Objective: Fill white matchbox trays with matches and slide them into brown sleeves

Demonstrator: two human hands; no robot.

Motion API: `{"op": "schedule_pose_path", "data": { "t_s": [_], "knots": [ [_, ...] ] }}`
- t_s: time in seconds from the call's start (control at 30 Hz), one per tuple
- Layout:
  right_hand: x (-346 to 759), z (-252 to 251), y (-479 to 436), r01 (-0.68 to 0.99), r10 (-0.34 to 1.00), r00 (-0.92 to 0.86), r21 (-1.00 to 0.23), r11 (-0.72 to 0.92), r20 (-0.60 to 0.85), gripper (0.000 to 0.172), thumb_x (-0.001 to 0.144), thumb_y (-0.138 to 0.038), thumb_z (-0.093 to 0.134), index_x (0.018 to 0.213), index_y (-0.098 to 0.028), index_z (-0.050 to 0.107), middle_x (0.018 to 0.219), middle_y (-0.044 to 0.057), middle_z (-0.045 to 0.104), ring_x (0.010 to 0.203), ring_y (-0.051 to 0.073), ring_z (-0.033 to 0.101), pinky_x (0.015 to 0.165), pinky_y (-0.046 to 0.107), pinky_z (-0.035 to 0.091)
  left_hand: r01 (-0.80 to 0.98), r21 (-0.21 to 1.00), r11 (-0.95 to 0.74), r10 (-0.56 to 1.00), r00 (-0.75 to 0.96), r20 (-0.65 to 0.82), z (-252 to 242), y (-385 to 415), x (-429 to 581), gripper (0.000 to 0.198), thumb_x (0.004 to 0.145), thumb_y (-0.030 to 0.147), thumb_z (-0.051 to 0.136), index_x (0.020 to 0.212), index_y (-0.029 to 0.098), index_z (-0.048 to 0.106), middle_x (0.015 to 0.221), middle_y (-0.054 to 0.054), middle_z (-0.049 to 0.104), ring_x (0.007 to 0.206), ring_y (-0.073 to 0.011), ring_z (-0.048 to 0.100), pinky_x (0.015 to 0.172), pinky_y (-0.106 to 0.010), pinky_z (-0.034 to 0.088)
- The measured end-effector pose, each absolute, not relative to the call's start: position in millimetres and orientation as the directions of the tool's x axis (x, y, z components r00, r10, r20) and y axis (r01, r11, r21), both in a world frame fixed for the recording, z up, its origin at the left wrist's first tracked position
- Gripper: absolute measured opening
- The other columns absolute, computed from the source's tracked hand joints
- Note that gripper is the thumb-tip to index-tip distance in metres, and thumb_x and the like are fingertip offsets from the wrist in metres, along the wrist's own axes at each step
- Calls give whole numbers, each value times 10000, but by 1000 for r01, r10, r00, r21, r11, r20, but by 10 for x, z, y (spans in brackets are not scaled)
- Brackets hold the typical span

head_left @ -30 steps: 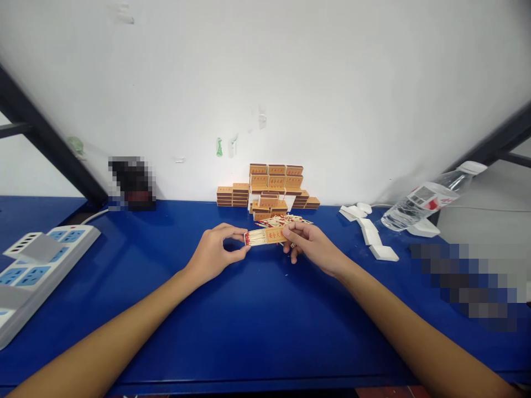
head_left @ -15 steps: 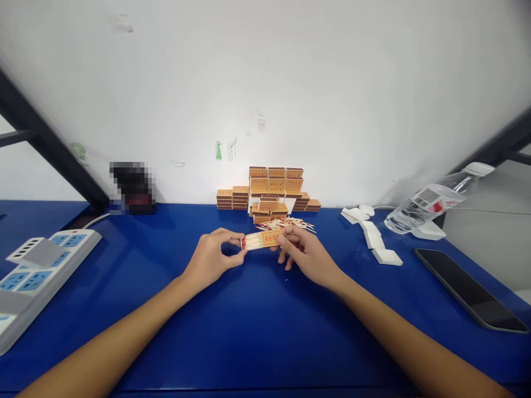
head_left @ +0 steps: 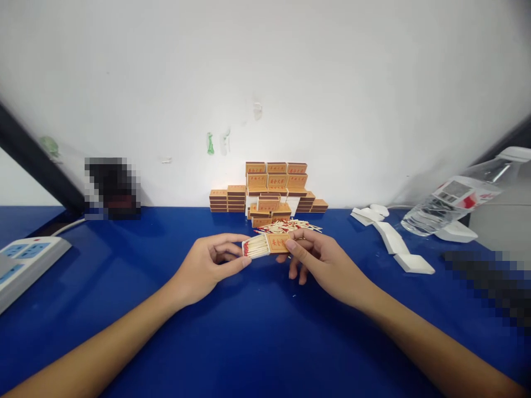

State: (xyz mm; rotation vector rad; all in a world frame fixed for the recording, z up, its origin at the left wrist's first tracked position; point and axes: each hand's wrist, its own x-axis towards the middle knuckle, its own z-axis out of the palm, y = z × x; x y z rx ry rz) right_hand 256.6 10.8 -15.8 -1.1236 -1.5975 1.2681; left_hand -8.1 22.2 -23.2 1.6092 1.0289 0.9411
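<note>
Between my hands, above the blue table, is a half-open matchbox (head_left: 279, 243). Its tray (head_left: 256, 245) sticks out to the left, full of matches with red heads towards the left end. My left hand (head_left: 209, 265) pinches that tray end between thumb and fingers. The orange printed sleeve is gripped by my right hand (head_left: 321, 257), thumb on top, the lower fingers curled below. Just behind lies a loose pile of matches (head_left: 292, 226), partly hidden by the box and hand. Beyond the pile, several closed matchboxes (head_left: 276, 181) are stacked against the wall.
Shorter matchbox stacks (head_left: 227, 198) flank the tall one. At right are white paper pieces (head_left: 390, 237) and a tilted clear plastic bottle (head_left: 452, 190). A power strip (head_left: 31, 257) lies at left. Pixelated dark objects (head_left: 112, 188) stand at back left and lie at far right.
The view has shifted nearer to the table's back. Both hands still hold the matchbox, its tray still part-way out. My left thumb and fingers have shifted slightly on the tray end.
</note>
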Motion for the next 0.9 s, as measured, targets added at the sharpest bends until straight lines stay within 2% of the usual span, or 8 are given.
{"op": "schedule_pose_path", "data": {
  "t_s": [0.3,0.6,0.73,0.9],
  "knots": [
    [2587,-173,114,169,948,-305,-975,147,90,428,1022,-653,561,1036,-230,624,952,86,790,600,150,687,482,272,566,207,962,-180,942,318,108,-213,285,-128,501,791,419,876,1222,179,791,857,-53,814,681,-162,713,631,-260,587],
    [2615,-181,136,142,937,-339,-980,142,86,432,1002,-659,589,1083,-234,609,986,77,772,612,147,694,490,272,556,227,961,-156,937,343,71,-237,328,-160,457,767,390,889,1164,181,805,845,-45,825,697,-167,738,678,-267,601],
    [2610,-205,134,133,936,-343,-982,131,78,411,980,-640,637,1041,-239,573,991,73,774,616,150,692,487,272,546,226,967,-117,937,349,32,-201,319,-156,456,789,392,876,1189,186,800,909,-55,835,732,-164,741,685,-256,583],
    [2631,-198,89,118,937,-329,-979,165,118,417,954,-635,681,1073,-246,586,863,15,719,599,141,674,474,256,535,238,963,-126,933,357,34,-183,306,-147,412,780,354,883,1154,193,820,795,-14,800,682,-124,697,669,-219,546]
  ]
}}
